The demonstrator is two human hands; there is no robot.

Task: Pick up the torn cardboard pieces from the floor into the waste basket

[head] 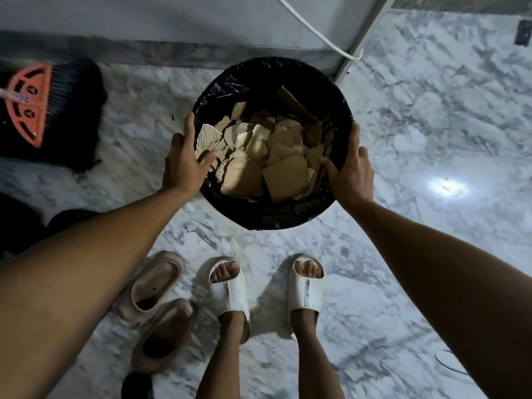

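— Around the edges?
— Broom [43,110] at upper left, spare slippers [157,309] lower left, white cable [316,33] up top.
— And centre frame?
— Waste basket [273,214], black-lined, heaped with torn cardboard pieces [267,156]. Left hand [184,165] and right hand [351,171] clasping opposite rims.

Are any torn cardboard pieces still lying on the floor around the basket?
No, the marble floor shows none; the cardboard pieces fill the waste basket.

Single head view, looking steeply down, close. Both hands [184,162] sit mid-frame (feet below them, wall beyond).
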